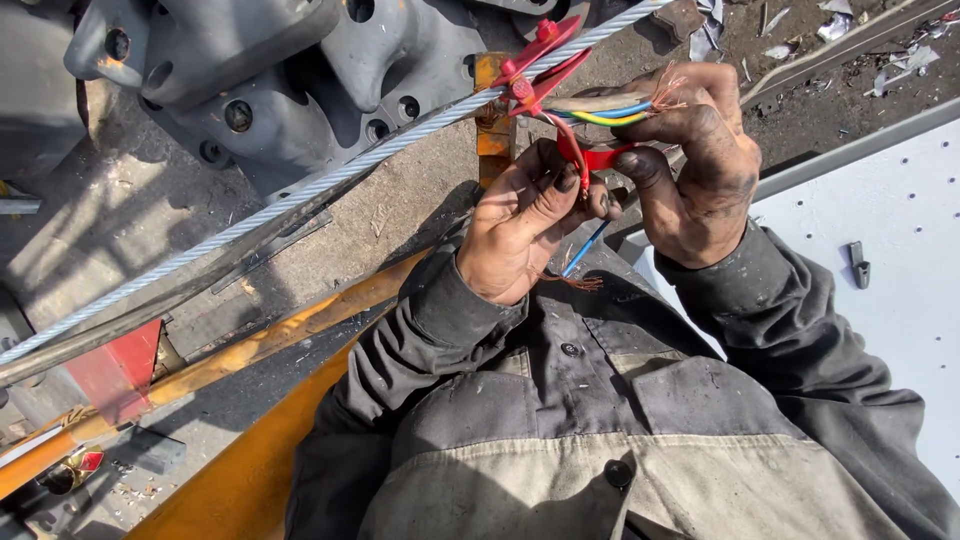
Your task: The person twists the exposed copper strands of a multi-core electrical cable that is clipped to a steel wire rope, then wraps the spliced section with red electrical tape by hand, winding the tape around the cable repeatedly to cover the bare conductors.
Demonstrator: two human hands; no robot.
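Observation:
My left hand (520, 225), grimy, pinches a thin blue wire (585, 247) whose frayed copper end sticks out below the palm. My right hand (700, 165) grips a red-handled wire stripper (545, 65) together with a cable (600, 108). The cable's blue, yellow-green and brown cores fan out with bare copper strands at the tips. The tool's red jaws point up and left, just above my left fingers. Both hands are close together in front of my chest, in grey work-jacket sleeves.
A twisted steel rope (300, 195) runs diagonally from lower left to upper right. Grey cast-metal parts (270, 70) lie at the top left. An orange beam (260, 345) crosses below. A white panel (880, 250) with a small grey clip (858, 263) sits at right. Debris litters the ground.

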